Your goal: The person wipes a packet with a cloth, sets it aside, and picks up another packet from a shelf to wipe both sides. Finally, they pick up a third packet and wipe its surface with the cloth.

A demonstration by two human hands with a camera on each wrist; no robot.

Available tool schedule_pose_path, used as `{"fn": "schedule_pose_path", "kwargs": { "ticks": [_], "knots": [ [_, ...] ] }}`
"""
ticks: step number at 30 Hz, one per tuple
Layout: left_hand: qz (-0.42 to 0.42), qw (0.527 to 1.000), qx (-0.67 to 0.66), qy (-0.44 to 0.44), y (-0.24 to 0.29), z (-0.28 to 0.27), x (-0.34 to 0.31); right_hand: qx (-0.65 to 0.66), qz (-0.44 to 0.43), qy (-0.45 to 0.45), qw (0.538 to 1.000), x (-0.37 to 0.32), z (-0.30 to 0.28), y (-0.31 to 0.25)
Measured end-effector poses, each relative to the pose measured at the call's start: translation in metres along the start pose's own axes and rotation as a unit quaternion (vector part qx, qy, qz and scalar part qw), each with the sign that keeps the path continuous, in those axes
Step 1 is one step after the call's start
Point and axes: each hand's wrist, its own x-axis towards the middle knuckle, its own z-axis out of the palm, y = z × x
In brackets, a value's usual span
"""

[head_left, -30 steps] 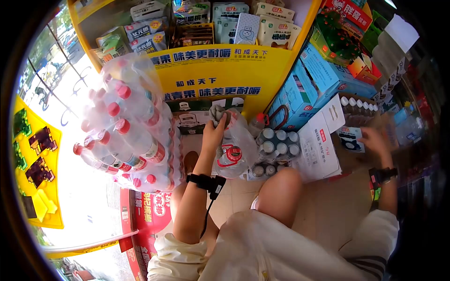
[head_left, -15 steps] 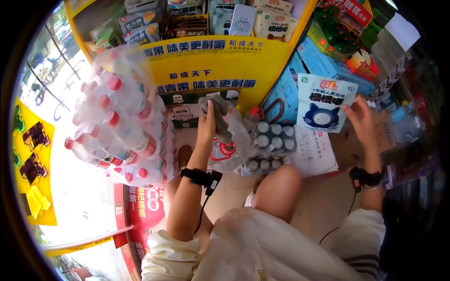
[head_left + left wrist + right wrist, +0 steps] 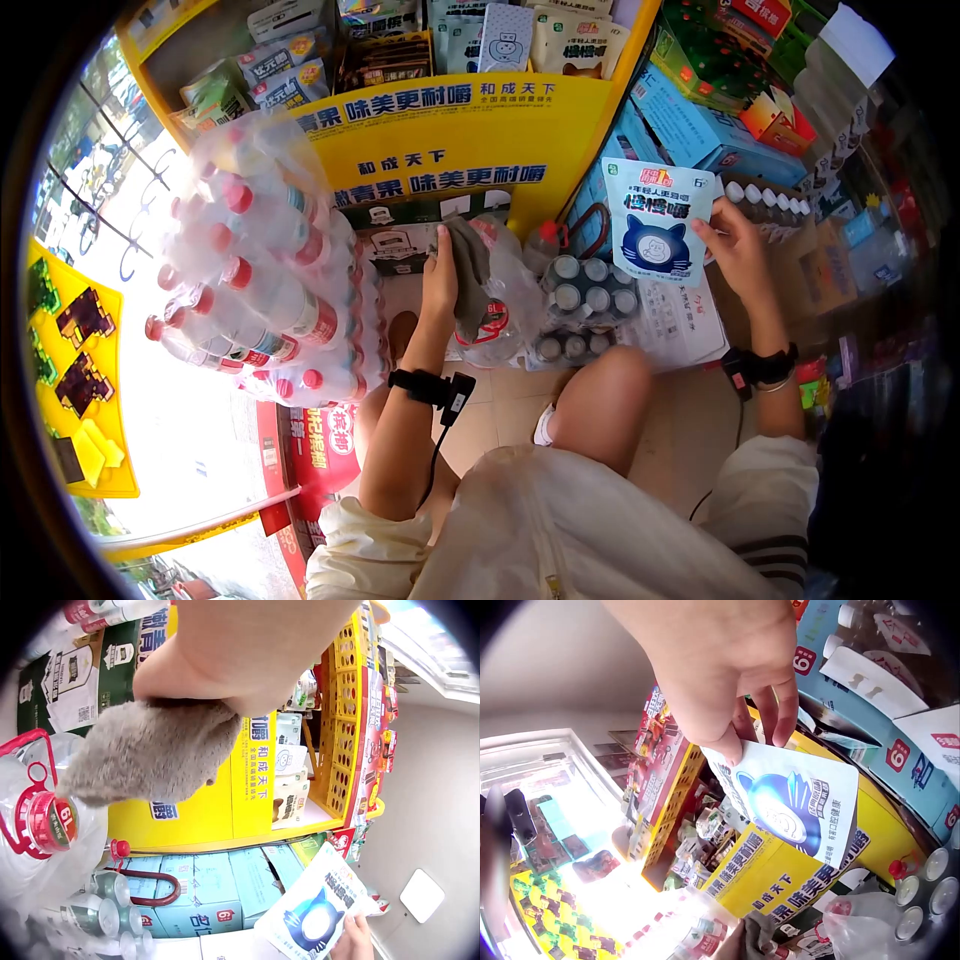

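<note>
My left hand (image 3: 441, 285) grips a grey cloth (image 3: 470, 275), which hangs beside the fingers over the large clear water bottle (image 3: 495, 335) with a red cap. In the left wrist view the cloth (image 3: 150, 754) droops below the palm near that bottle's red cap (image 3: 52, 821). With thumb and fingers, my right hand (image 3: 738, 250) pinches the right edge of a pale blue snack pouch (image 3: 655, 220) printed with a dark blue cat face. The pouch is upright, its printed front toward the head camera. From the right wrist, the pouch's other side (image 3: 802, 802) shows.
Shrink-wrapped water bottles (image 3: 270, 290) are stacked on the left. A yellow display shelf (image 3: 440, 130) with snack pouches stands ahead. Wrapped cans (image 3: 590, 295), blue cartons (image 3: 700, 120) and an opened white carton (image 3: 685, 320) with bottles (image 3: 765, 200) are to the right.
My right hand has lifted the pouch from low beside the white carton, then shifted it slightly left. The cloth, bunched in my left hand earlier, now hangs lower.
</note>
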Motion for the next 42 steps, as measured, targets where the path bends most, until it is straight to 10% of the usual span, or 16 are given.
{"fn": "schedule_pose_path", "kwargs": {
  "ticks": [18, 29, 34, 42],
  "knots": [
    [-0.037, 0.98, -0.098, -0.168, 0.005, 0.013, -0.017, 0.042, -0.022, 0.004, 0.999, 0.006, 0.068, 0.04],
    [-0.087, 0.888, -0.248, -0.378, 0.003, 0.016, -0.028, 0.212, 0.077, -0.062, 0.972, 0.01, 0.118, -0.005],
    [0.0, 0.951, -0.121, -0.283, 0.01, 0.014, -0.042, 0.161, 0.058, 0.044, 0.984, 0.021, 0.162, 0.0],
    [0.018, 0.964, -0.159, -0.21, 0.024, 0.005, -0.021, 0.17, 0.008, -0.091, 0.981, 0.043, 0.238, 0.004]
  ]
}}
